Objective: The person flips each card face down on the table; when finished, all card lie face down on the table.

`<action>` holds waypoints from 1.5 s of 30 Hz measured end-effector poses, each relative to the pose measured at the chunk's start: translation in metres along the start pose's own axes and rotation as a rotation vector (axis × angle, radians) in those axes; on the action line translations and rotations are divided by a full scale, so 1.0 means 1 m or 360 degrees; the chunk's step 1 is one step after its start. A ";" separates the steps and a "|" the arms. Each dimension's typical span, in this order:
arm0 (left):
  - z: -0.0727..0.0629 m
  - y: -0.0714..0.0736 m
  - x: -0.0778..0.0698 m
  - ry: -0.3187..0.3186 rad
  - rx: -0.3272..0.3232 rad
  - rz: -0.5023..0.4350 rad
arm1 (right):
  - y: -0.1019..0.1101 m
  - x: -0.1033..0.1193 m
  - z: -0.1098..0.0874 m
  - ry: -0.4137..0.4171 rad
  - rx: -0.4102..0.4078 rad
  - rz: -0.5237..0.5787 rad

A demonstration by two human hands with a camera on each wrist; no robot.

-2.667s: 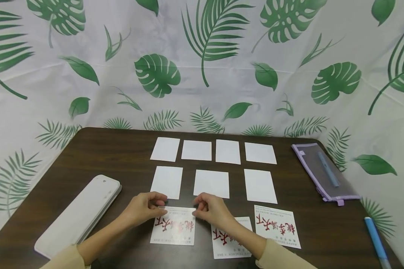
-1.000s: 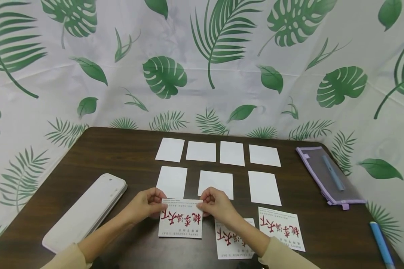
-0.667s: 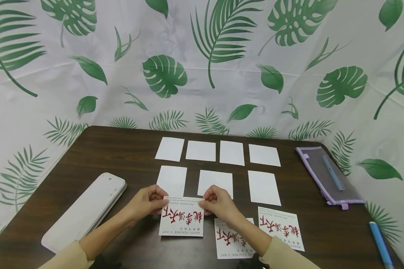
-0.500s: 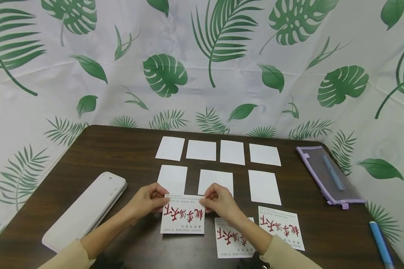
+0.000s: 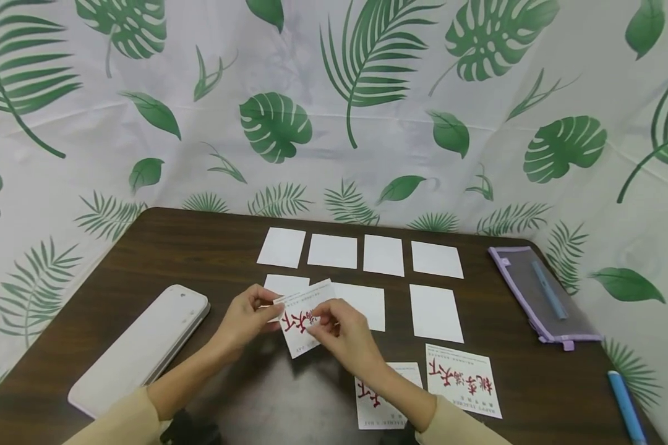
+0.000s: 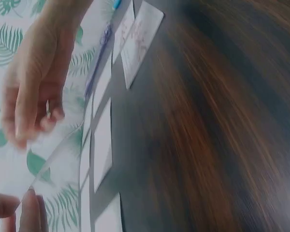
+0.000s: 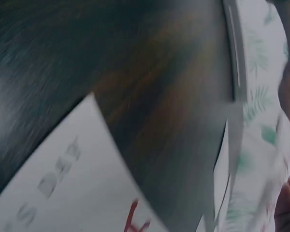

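Observation:
A white greeting card (image 5: 294,339) printed with red characters is tilted above the table. My left hand (image 5: 242,318) pinches its left corner between thumb and fingers. In the left wrist view the card is nearly edge-on, with the left fingertips (image 6: 33,210) at its lower end. My right hand (image 5: 347,337) overlaps the card's right part in the head view. The left wrist view shows that right hand (image 6: 38,82) above the card's edge, fingers loosely bent. Two matching cards lie to the right: one (image 5: 389,417) partly under the right forearm, another (image 5: 462,380) beyond it.
Blank white cards (image 5: 383,254) lie in two rows behind the hands. A long white case (image 5: 139,352) stands on the left. A purple-edged mesh pouch (image 5: 540,296) with a blue pen inside lies at the right, near a blue marker (image 5: 626,405).
The printed card was lifted off the table by both hands. Since half a second ago it has turned and risen, and the right hand has left its right corner and shifted over its face.

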State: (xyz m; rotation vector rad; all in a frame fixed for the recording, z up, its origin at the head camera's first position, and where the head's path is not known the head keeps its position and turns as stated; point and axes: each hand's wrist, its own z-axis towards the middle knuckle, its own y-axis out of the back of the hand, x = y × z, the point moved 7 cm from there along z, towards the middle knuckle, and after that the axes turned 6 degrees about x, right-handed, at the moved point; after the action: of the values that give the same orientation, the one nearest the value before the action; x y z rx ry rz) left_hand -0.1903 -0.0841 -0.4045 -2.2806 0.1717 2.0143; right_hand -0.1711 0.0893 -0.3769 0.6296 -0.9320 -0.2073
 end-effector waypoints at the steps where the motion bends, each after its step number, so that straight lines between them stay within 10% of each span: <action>1: 0.000 -0.002 0.000 0.0003 -0.0011 -0.0038 | -0.005 0.006 0.000 0.0069 0.0022 -0.0064; 19: -0.010 -0.025 -0.027 -0.0093 0.0044 -0.0256 | 0.010 0.037 -0.002 0.0533 -0.0148 -0.0553; 29: -0.010 0.008 0.004 -0.0133 -0.0225 0.0038 | 0.029 -0.011 -0.004 -0.0210 -0.0219 0.0100; 35: -0.016 0.012 0.033 -0.0023 -0.0194 0.0154 | 0.016 -0.038 -0.013 -0.0664 -0.0127 0.0590; 45: -0.025 0.019 0.040 0.0027 -0.0215 0.0370 | -0.007 -0.050 -0.028 -0.0767 0.0046 0.0590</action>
State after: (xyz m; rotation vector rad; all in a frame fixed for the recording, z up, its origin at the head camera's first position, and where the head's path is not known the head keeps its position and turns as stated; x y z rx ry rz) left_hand -0.1636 -0.1073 -0.4414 -2.4625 0.3257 2.1775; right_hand -0.1774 0.1171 -0.4275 0.4271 -1.4995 -0.0103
